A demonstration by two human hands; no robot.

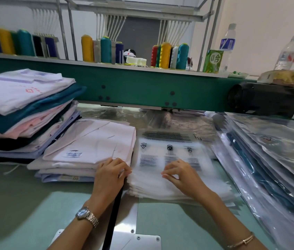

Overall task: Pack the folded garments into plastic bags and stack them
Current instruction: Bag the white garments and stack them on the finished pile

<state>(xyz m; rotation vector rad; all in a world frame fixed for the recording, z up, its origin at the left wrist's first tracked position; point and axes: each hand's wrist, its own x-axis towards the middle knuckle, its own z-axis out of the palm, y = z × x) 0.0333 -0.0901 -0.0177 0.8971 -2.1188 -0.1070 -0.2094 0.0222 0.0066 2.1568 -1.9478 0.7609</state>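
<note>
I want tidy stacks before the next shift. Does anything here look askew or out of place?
Yes. The packed bags on the right lie in a slanting fan, not a squared stack. The tall garment pile on the left has uneven, offset layers, with a teal one jutting out toward the centre. Nothing looks spilled or torn.

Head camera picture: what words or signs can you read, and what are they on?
"合": green carton.
Plastic bags: print and triangle signs, too blurred to read.
White shirt label: too blurred.
Top garment's red stitching: unreadable.
Water bottle label: unreadable.
</note>
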